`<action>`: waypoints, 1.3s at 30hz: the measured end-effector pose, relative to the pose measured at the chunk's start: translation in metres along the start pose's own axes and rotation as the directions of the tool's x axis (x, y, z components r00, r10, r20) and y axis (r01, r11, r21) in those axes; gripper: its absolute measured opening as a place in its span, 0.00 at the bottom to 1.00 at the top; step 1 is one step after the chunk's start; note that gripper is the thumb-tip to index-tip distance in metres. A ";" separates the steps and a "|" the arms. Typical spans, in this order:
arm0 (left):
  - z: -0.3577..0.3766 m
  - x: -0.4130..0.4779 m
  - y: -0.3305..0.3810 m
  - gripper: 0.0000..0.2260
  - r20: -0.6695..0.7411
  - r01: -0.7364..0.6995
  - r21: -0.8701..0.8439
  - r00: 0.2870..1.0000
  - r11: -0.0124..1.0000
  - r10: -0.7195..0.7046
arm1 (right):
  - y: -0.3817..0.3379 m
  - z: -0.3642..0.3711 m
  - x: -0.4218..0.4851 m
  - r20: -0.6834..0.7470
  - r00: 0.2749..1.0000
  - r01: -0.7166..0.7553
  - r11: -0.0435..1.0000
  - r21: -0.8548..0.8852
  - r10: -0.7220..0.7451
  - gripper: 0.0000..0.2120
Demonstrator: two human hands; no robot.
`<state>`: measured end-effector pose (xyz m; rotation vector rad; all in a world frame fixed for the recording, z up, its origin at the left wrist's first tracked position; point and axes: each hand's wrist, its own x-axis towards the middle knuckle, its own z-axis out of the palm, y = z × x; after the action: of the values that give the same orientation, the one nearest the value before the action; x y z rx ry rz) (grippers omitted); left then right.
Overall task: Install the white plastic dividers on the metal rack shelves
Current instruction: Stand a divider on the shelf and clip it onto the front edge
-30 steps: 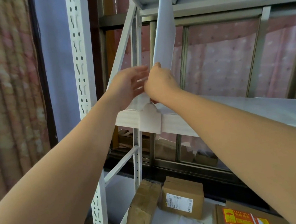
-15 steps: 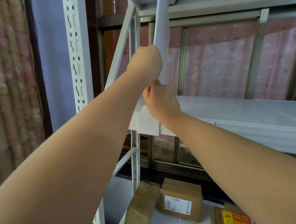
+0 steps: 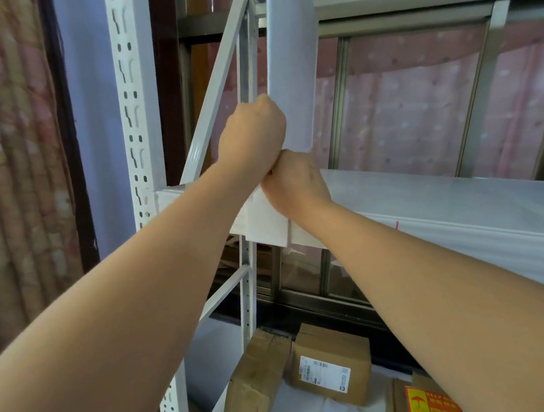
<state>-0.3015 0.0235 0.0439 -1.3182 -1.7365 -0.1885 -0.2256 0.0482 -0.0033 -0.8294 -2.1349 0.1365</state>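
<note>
The slotted white upright (image 3: 139, 152) stands at the left edge of the rack. Beside it, the left hand (image 3: 251, 134) is fisted on the near edge of the upright white divider (image 3: 292, 59); the right hand (image 3: 295, 183) just below grips its bottom above the shelf (image 3: 448, 200), fingers hidden. The shelf runs bare rightward. Below, a labelled cardboard box (image 3: 331, 370) has unreadable print.

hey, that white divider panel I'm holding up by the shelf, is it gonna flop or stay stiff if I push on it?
The white divider panel looks thin yet stands straight, so probably fairly stiff, perhaps bowing under sideways pushing. Both the left hand and right hand grip only its lower edge, suggesting it's light.
</note>
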 end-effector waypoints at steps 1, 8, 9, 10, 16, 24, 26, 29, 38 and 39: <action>0.000 -0.004 0.000 0.12 -0.012 -0.005 0.026 1.000 1.000 0.006 | -0.001 0.000 -0.001 0.004 0.999 0.037 0.999 -0.007 -0.037 0.20; -0.020 0.014 -0.009 0.14 0.025 -0.112 0.071 0.994 0.991 0.110 | -0.002 0.000 0.002 -0.075 0.991 0.120 0.987 0.111 -0.112 0.22; -0.020 0.015 -0.009 0.15 0.038 -0.111 0.071 0.993 0.991 0.108 | -0.002 0.000 0.003 -0.071 0.991 0.120 0.984 0.131 -0.111 0.21; -0.021 0.015 -0.010 0.15 0.028 -0.099 0.063 0.995 0.993 0.097 | -0.001 0.001 0.005 -0.061 0.992 0.116 0.982 0.152 -0.107 0.21; -0.030 0.011 -0.011 0.15 0.050 -0.115 0.049 0.992 0.992 0.112 | -0.002 -0.004 0.004 -0.026 0.999 0.046 0.940 0.338 -0.039 0.21; -0.041 0.019 -0.006 0.16 0.071 -0.107 0.085 0.992 0.991 0.101 | 0.002 -0.011 0.005 -0.025 0.999 -0.016 0.861 0.508 0.033 0.20; -0.041 0.018 -0.007 0.16 0.098 -0.089 0.064 0.992 0.994 0.082 | 0.002 -0.011 0.005 0.017 0.999 -0.035 0.862 0.506 0.030 0.20; -0.042 0.017 -0.008 0.16 0.103 -0.098 0.069 0.991 0.993 0.091 | 0.002 -0.013 0.004 0.049 0.999 -0.045 0.855 0.516 0.023 0.20; -0.043 0.014 -0.009 0.17 0.093 -0.083 0.076 0.993 0.994 0.076 | 0.002 -0.013 0.003 0.072 0.997 -0.026 0.827 0.562 -0.018 0.20; -0.041 0.013 -0.009 0.17 0.086 -0.072 0.070 0.994 0.995 0.066 | 0.002 -0.013 0.003 0.070 0.997 -0.021 0.828 0.560 -0.022 0.20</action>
<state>-0.2857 0.0040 0.0803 -1.3473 -1.7477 -0.0305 -0.2166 0.0493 0.0061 -0.4731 -1.9950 0.7696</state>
